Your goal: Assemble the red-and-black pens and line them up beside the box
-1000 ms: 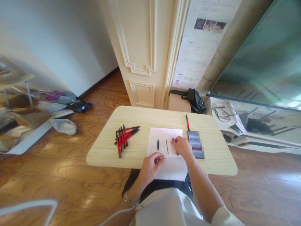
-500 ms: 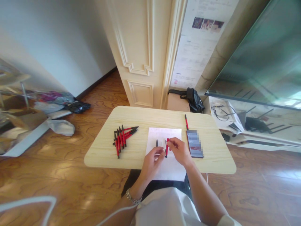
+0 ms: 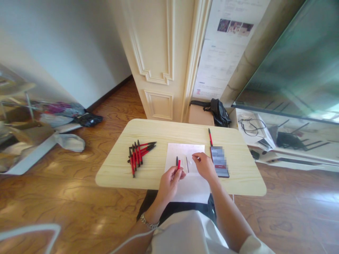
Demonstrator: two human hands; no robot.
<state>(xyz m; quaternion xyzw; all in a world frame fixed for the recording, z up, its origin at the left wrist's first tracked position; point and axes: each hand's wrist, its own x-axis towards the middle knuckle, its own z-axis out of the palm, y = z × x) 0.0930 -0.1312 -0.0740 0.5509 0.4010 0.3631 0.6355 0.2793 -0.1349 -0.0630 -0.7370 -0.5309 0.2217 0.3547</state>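
My left hand (image 3: 171,181) is closed around a red pen barrel (image 3: 179,164), which stands roughly upright with its top end showing. Its lower part is hidden by the fingers. Just beyond it, a black pen tip piece (image 3: 177,161) lies on a white sheet of paper (image 3: 185,150). A thin dark ink refill (image 3: 187,164) rests on the sheet between my hands. Right of the refill hovers my right hand (image 3: 204,165), fingers bent and thumb slightly apart, with nothing visible in them.
Several red and black pens (image 3: 137,155) lie in a pile on the left of the small wooden table (image 3: 113,173). To the right are a phone (image 3: 220,162) and one more pen (image 3: 210,137). A black bag (image 3: 218,112) sits behind the table.
The red barrel has passed from my right hand to my left and moved a little left. My right hand has let go of it and stays near the refill.
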